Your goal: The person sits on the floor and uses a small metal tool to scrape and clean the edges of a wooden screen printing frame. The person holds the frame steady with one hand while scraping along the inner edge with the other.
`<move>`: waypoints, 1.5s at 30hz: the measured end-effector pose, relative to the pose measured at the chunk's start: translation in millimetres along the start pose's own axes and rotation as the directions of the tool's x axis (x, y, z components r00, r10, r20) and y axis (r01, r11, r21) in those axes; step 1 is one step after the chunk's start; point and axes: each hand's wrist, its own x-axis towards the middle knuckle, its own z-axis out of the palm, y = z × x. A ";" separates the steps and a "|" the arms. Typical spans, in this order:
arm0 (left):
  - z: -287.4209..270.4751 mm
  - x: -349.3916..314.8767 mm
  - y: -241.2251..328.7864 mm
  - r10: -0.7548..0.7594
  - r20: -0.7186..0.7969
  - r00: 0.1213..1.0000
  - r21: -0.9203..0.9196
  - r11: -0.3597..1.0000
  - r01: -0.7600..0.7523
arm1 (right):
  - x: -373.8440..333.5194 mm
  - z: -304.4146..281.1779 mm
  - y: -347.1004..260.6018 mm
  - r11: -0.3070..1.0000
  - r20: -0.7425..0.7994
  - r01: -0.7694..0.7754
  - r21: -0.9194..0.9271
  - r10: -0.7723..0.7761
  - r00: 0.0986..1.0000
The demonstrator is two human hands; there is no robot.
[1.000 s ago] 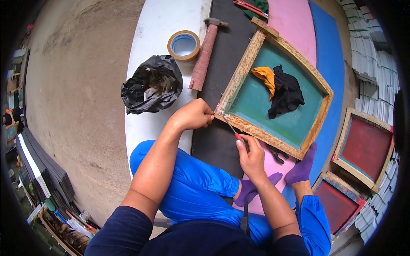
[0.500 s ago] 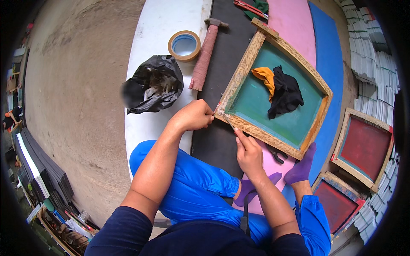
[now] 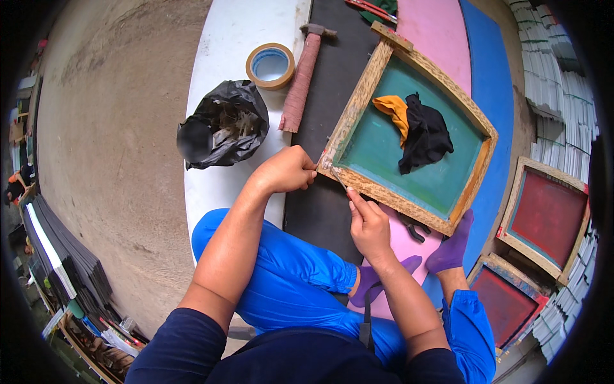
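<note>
A wooden screen-printing frame (image 3: 416,208) with green mesh (image 3: 390,173) lies tilted before me. My left hand (image 3: 288,169) is closed at its near-left corner, fingertips touching or almost touching the wood; what they pinch is too small to make out. My right hand (image 3: 369,224) grips a slim metal tool (image 3: 340,180), its tip on the frame's near rail by that same corner. The tool's exact kind does not show. On the mesh rest a black cloth (image 3: 427,136) and a yellow-orange cloth (image 3: 394,114).
Left of the frame lie a hammer (image 3: 300,86) with a wrapped handle, a brown tape roll (image 3: 288,73) and an open black plastic bag (image 3: 249,105). Black-handled pliers (image 3: 416,232) peek out beneath the near rail. Two red-mesh frames (image 3: 550,214) (image 3: 502,304) stand at right beside stacked white sheets (image 3: 550,83).
Both hands stay at the corner, with only small shifts of the tool and fingers. The whole view has slid slightly, moving the bag, tape and hammer a little left.
</note>
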 end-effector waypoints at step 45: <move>2.3 -6.8 11.3 0.003 -0.127 0.992 0.206 0.978 0.023 | -33.2 -33.8 36.1 0.863 -0.126 -0.014 -0.506 -0.058 0.990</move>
